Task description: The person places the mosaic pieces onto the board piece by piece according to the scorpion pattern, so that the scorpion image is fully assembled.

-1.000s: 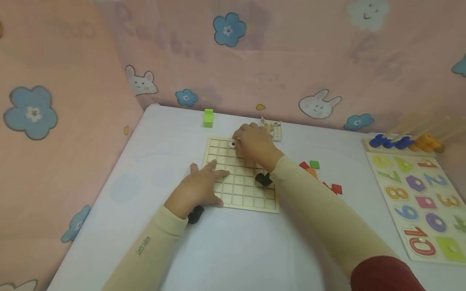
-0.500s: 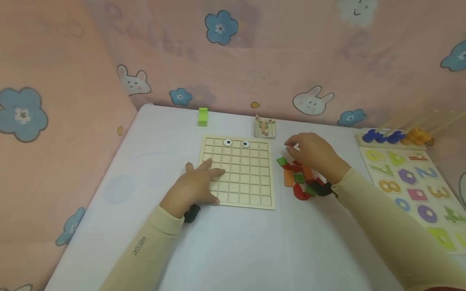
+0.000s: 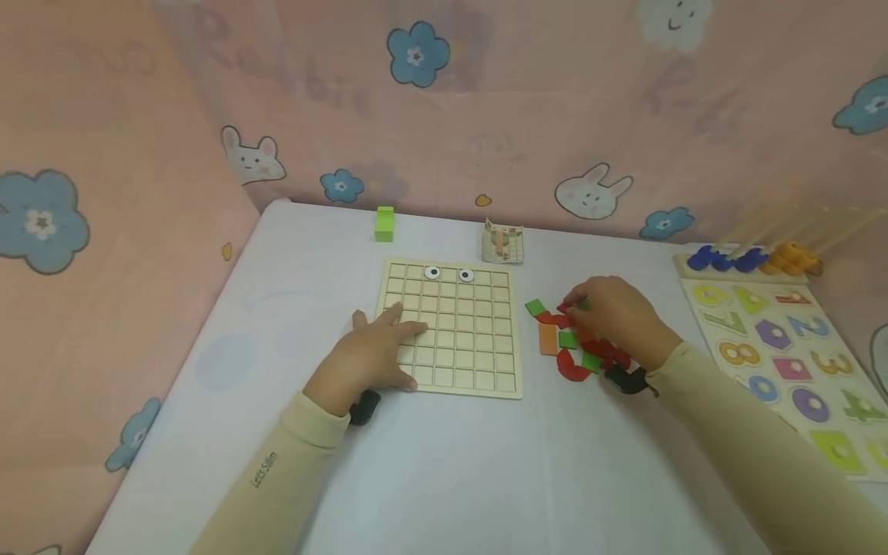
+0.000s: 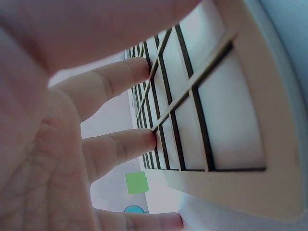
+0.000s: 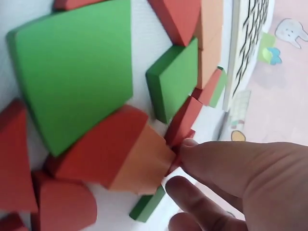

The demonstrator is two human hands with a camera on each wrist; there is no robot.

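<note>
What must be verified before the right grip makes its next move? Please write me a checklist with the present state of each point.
1. Left grip on the board: ok, it rests across the left side.
2. Both eye pieces on the grid: ok, in the top row, one cell between them.
3. Right grip firmly holding the red piece: cannot tell; it is at the piece, but firmness does not show.
4. Coloured pieces lying separately: not ok, several touch.
5. Printed sheet readable: cannot tell, details too small.
</note>
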